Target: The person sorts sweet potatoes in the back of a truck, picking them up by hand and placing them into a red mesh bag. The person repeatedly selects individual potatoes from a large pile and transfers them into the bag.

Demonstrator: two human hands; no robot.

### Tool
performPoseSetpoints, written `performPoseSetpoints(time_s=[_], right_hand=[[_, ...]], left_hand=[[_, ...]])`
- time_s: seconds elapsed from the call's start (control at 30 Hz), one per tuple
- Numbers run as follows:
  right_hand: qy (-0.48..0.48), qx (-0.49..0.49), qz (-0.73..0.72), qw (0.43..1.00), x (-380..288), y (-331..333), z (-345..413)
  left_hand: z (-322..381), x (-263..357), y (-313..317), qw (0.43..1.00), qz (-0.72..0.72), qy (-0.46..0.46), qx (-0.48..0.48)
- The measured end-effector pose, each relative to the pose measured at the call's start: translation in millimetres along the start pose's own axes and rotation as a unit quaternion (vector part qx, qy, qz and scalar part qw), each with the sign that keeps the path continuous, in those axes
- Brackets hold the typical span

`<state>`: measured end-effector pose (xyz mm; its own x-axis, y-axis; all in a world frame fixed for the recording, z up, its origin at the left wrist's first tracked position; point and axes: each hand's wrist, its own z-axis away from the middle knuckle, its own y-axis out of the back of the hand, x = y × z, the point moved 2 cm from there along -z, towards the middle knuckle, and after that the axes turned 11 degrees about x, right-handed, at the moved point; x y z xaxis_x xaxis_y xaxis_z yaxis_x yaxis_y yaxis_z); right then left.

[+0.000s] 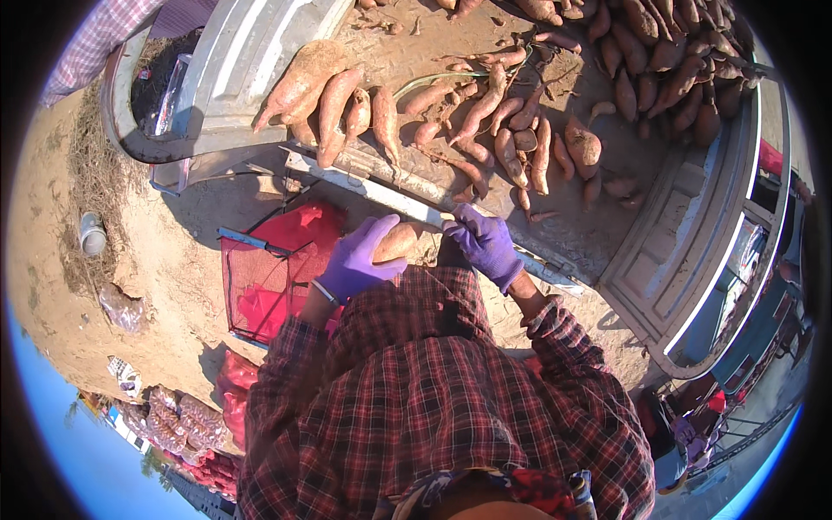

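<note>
My left hand [361,255], in a purple glove, is closed around a sweet potato [398,242], held just in front of my plaid shirt. My right hand [482,244], gloved alike, is over the truck bed's white metal rear edge [390,199]. Its fingers are curled, and a small pale tip shows beside them; I cannot tell what it is or whether it is gripped. Below and left of my left hand is a red mesh bag [260,296] spread on a frame with blue bars. Loose sweet potatoes [484,107] lie on the bed beyond my hands.
A large heap of sweet potatoes [676,58] fills the bed's far right. Metal side panels [676,227] flank the bed. Filled red bags [237,380] and a metal bucket [93,235] are on the ground to the left. Another person's plaid sleeve [97,49] shows at upper left.
</note>
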<state>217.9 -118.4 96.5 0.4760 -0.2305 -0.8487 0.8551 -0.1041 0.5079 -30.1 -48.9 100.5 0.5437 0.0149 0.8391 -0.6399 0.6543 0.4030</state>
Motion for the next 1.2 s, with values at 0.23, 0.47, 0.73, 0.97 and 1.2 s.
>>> performPoseSetpoints(time_s=[0.23, 0.47, 0.73, 0.97, 1.2], right_hand=[[-0.111, -0.187, 0.34, 0.915, 102.3, 83.6, 55.0], [-0.124, 0.08, 0.481, 0.864, 202.6, 170.1, -97.7], [-0.156, 0.064, -0.179, 0.969, 178.7, 203.9, -99.2], [-0.127, -0.115, -0.329, 0.929, -26.1, -19.8, -19.7], [-0.084, -0.31, -0.122, 0.939, -79.8, -67.3, 15.1]], left_hand=[[210.3, -180.3, 98.7, 0.817, -0.066, 0.294, 0.491], [224.8, -276.3, 91.4, 0.749, 0.157, 0.496, 0.409], [116.5, -108.5, 25.1, 0.879, 0.206, 0.196, 0.383], [28.3, -15.9, -30.5, 0.869, 0.463, 0.069, 0.158], [185.7, -119.7, 74.5, 0.662, 0.583, 0.145, 0.449]])
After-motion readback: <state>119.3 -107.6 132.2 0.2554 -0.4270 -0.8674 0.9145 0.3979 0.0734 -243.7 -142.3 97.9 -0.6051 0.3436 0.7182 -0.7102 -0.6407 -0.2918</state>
